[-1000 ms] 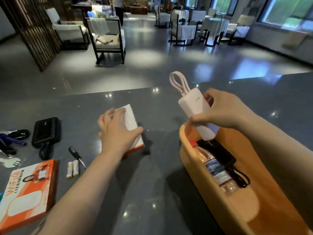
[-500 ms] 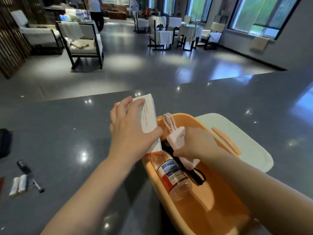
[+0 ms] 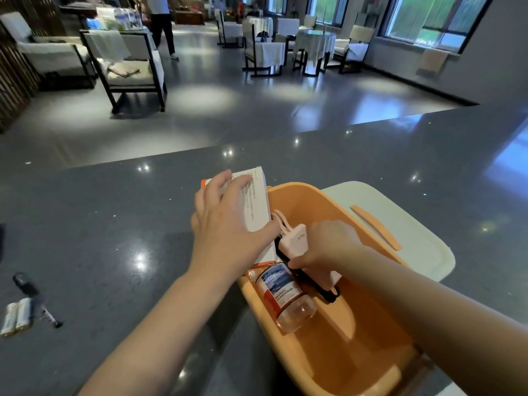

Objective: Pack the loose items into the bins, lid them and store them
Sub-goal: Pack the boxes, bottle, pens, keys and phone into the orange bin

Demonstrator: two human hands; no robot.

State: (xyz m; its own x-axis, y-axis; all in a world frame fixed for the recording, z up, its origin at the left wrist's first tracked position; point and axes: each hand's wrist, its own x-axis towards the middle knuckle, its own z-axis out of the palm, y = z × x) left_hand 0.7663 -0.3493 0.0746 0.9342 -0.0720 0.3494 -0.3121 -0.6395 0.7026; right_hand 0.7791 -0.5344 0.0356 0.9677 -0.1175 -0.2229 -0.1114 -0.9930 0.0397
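Power bank [image 3: 297, 247] in right hand [image 3: 328, 247] lies diagonally, loop pointing away.

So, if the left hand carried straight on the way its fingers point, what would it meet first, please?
Probably nothing soon: the left hand, holding the white box, points up-left of the orange bin over bare counter, though depth is unclear.

Dim indoor light comes mostly from the windows [image 3: 428, 21] at upper right, ceiling lamps glint as small sparkles on the glossy table [image 3: 114, 238], the wide lens bends the edges, and the batteries [image 3: 15, 320] look blurred, perhaps by motion.
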